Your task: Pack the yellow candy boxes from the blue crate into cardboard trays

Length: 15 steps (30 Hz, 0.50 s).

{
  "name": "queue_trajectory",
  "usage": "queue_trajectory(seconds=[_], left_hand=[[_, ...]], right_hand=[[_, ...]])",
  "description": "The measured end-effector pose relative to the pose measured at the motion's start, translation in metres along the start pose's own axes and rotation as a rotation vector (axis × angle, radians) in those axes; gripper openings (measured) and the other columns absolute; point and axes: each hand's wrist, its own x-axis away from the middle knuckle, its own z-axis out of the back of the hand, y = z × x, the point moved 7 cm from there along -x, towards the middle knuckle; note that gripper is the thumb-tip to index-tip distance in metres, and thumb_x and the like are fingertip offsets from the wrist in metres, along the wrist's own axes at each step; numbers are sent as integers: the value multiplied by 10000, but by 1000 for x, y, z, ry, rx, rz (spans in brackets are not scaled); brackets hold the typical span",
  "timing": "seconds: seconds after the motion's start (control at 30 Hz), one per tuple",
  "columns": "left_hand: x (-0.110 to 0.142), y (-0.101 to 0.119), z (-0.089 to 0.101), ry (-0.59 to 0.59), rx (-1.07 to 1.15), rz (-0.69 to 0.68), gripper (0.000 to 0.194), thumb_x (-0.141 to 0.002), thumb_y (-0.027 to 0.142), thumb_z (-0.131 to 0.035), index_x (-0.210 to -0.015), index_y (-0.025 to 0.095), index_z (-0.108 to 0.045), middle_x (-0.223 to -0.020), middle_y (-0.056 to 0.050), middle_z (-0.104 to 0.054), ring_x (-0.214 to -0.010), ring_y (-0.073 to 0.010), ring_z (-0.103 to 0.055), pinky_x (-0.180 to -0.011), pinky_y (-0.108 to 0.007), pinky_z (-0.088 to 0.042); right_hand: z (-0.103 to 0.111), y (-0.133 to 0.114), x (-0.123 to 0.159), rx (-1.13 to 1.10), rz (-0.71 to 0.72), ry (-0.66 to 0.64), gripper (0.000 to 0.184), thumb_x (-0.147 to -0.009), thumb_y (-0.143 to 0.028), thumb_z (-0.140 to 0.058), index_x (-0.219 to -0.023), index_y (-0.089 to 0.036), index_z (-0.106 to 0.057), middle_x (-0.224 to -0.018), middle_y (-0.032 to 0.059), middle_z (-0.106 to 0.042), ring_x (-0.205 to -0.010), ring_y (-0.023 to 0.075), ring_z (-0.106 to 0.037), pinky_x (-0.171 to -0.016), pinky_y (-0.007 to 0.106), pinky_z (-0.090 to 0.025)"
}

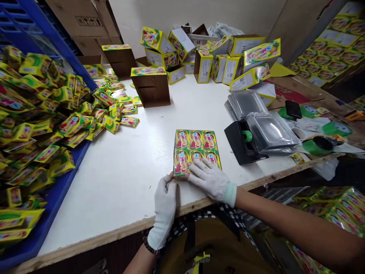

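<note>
Six small boxes [189, 141] lie in one three-by-two block on the surface [114, 182], just beyond my left hand [165, 209] and partly under my right hand [212, 180], whose spread fingers hide some of the near row. My left touches the near left corner; whether it pinches, I can't tell. Right of my hands sit one black tape dispenser [238, 142] and clear plastic containers [270, 131], too overlapped to count; leftward, one blue crate [67, 167], cut off, heaped with boxes

I see a white table [114, 190] bearing small yellow cartons [116, 102], larger open boxes [151, 86], clear plastic trays [270, 131] and a black tape dispenser [242, 142].
</note>
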Motion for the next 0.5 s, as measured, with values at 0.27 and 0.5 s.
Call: queue_trajectory(seconds=[0.27,0.5], left_hand=[[-12,76,-11,-232,-370,-1021,263,-891,195,-588,-1150,215,-621,-1335,-127,-620,-1293,-260,-549,-1093,-500,-442],[-11,65,-21,-282,-398,-1306,386,-868,48,-573,-1217,214,-568,-1230,-123,-693,-1313,-249,-546,-1113,-523,-442]], right_hand=[[-8,15,10,25,162,219,467,-949,-186,-484,-1414,-156,-494,-1431,120,-554,-1406,321,-367,-1115,593,-323],[40,44,44,-294,-54,371,317,-956,-196,-431,-1219,-182,-606,-1241,131,-656,-1207,211,-569,-1046,412,-448]])
